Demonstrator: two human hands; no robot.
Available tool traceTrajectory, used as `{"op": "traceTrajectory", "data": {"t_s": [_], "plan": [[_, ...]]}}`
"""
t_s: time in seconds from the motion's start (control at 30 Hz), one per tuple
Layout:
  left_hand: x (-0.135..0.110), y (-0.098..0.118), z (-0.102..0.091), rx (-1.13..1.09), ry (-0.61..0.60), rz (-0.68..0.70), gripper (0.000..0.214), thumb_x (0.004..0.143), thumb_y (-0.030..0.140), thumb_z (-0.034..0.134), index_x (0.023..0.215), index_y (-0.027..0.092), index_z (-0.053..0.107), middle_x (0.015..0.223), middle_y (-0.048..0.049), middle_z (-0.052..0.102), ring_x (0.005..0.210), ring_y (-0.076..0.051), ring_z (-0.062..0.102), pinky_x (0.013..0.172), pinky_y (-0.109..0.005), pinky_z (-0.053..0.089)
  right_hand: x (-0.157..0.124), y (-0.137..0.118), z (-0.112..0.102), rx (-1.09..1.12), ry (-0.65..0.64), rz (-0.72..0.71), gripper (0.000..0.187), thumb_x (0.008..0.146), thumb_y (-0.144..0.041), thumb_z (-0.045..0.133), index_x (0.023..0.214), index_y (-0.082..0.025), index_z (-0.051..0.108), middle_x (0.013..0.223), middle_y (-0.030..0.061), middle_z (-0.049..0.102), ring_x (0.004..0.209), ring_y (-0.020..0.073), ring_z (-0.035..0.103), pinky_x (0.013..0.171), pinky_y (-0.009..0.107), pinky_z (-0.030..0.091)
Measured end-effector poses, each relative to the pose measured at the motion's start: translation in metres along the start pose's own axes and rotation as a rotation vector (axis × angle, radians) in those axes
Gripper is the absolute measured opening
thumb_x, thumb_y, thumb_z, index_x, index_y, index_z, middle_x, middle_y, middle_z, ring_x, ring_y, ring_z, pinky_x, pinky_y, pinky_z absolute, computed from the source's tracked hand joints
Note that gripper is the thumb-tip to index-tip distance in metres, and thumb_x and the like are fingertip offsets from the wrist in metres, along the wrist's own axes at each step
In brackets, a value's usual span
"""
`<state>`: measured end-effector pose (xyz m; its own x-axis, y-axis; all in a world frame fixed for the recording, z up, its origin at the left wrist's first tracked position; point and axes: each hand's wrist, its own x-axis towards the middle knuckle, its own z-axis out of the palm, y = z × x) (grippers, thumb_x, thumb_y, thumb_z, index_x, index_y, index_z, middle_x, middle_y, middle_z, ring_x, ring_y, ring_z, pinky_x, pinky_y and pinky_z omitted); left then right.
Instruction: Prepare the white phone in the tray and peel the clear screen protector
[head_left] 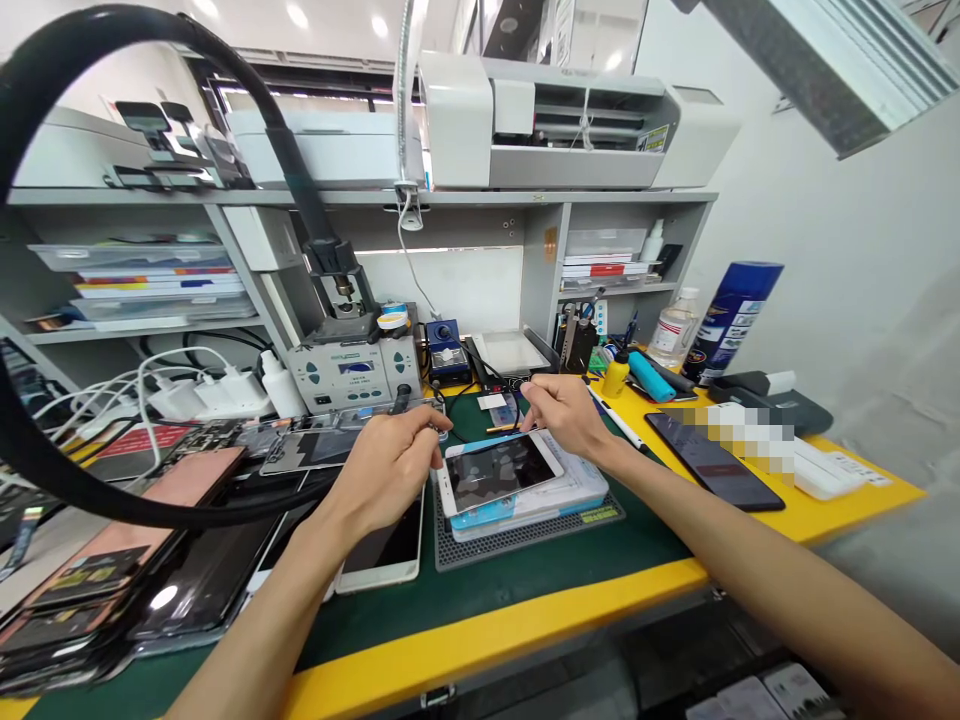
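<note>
A white-framed smartphone (504, 470) with a dark, smudged screen lies face up and slightly askew on a stack of a light-blue and white box or pad (540, 508). Below that is a grey perforated mat (480, 552). My left hand (394, 455) is at the phone's left end, fingers curled and closed, fingertips by its upper left corner; whether they touch it is unclear. Beyond the phone's far right corner, my right hand (566, 412) is raised with thumb and fingers pinched together. Anything inside either grip is hidden or too small to make out.
Several phones and parts pile up at left, including a pink phone back (191, 475). A black hose (289, 170) arches over them from the hot-air station (349, 370). A dark tablet (712, 460), yellow bottle (616, 375) and blue spray can (731, 320) stand or lie at right.
</note>
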<state>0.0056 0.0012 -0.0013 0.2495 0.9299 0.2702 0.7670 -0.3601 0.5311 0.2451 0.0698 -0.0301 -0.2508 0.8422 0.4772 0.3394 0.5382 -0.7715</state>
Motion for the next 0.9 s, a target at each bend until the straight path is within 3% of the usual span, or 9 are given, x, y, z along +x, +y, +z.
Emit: {"op": "traceTrajectory", "data": {"t_s": [0.13, 0.27, 0.37, 0.67, 0.9], "plan": [[0.001, 0.000, 0.001, 0.007, 0.000, 0.012, 0.037, 0.088, 0.024, 0.032, 0.094, 0.017, 0.068, 0.062, 0.0025, 0.070, 0.042, -0.016, 0.052, 0.055, -0.030, 0.039, -0.001, -0.006, 0.002, 0.168, -0.128, 0.072, 0.044, 0.091, -0.035, 0.046, 0.049, -0.021, 0.043, 0.039, -0.0018, 0.046, 0.051, 0.0214, 0.071, 0.043, 0.022, 0.035], [0.001, 0.000, 0.001, 0.012, -0.011, 0.014, 0.038, 0.088, 0.024, 0.031, 0.095, 0.017, 0.068, 0.062, 0.0020, 0.071, 0.041, -0.016, 0.053, 0.053, -0.030, 0.039, -0.002, -0.014, 0.002, 0.474, -0.372, 0.244, 0.039, 0.084, -0.040, 0.056, 0.052, -0.018, 0.050, 0.041, 0.0040, 0.055, 0.058, 0.0271, 0.075, 0.032, 0.019, 0.017], [0.000, -0.001, 0.001, 0.019, -0.017, 0.007, 0.037, 0.089, 0.024, 0.032, 0.094, 0.017, 0.068, 0.056, 0.0029, 0.067, 0.040, -0.016, 0.051, 0.052, -0.029, 0.039, -0.004, -0.017, 0.002, 0.554, -0.464, 0.281, 0.038, 0.083, -0.042, 0.060, 0.056, -0.015, 0.056, 0.047, 0.0074, 0.060, 0.066, 0.0300, 0.076, 0.030, 0.018, 0.016], [0.001, 0.001, 0.003, 0.026, -0.019, 0.018, 0.038, 0.089, 0.025, 0.032, 0.094, 0.017, 0.068, 0.056, 0.0025, 0.067, 0.044, -0.017, 0.054, 0.055, -0.030, 0.040, -0.005, -0.014, -0.001, 0.318, -0.391, 0.167, 0.044, 0.091, -0.033, 0.051, 0.052, -0.015, 0.056, 0.043, 0.0042, 0.059, 0.057, 0.0220, 0.074, 0.040, 0.020, 0.028], [0.000, 0.002, 0.002, 0.028, -0.028, 0.010, 0.038, 0.089, 0.025, 0.032, 0.094, 0.017, 0.068, 0.055, 0.0023, 0.065, 0.043, -0.017, 0.052, 0.054, -0.030, 0.038, -0.003, -0.016, -0.004, 0.120, -0.339, 0.111, 0.053, 0.095, -0.032, 0.046, 0.044, -0.018, 0.054, 0.039, 0.0036, 0.059, 0.046, 0.0153, 0.063, 0.049, 0.023, 0.038]]}}
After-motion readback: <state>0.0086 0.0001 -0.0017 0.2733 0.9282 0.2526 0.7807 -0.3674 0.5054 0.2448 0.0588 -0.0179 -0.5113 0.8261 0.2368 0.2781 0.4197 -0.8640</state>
